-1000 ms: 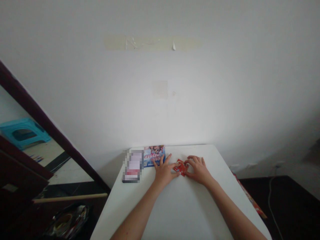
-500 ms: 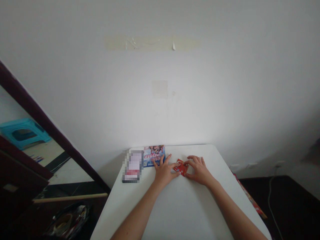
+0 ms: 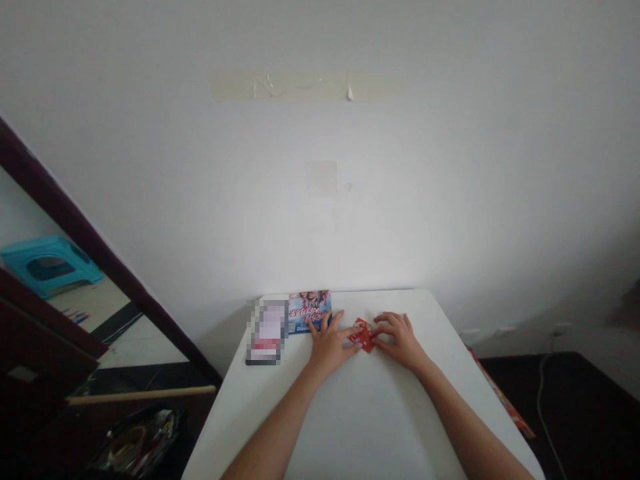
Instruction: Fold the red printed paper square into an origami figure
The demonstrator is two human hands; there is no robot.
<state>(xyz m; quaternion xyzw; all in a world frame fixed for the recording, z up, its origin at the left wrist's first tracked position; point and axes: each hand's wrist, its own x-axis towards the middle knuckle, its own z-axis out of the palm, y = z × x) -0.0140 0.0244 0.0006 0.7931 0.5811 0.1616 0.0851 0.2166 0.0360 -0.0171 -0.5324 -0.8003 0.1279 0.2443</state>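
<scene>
A small red piece of paper [image 3: 363, 335] with a printed pattern, looking folded, lies on the white table between my hands. My left hand [image 3: 329, 348] holds its left side with thumb and index finger. The other left fingers are spread, reaching to the edge of a blue and pink printed sheet [image 3: 306, 308]. At the paper's right corner, my right hand [image 3: 403, 343] pinches with thumb and index finger close together, while its remaining fingers are raised and bent. My fingertips cover parts of the paper's edges.
A phone-like pixelated object [image 3: 267, 333] lies left of the printed sheet. The white table [image 3: 370, 420] meets the wall [image 3: 380, 233] at the back. Left of it are a dark-framed mirror [image 3: 100, 227] and a black bag [image 3: 145, 440]; a cable [image 3: 543, 400] hangs on the right.
My right thumb has moved from the paper's lower edge up towards the index finger at the right corner. My left hand has stayed nearly still. The view has shifted very slightly.
</scene>
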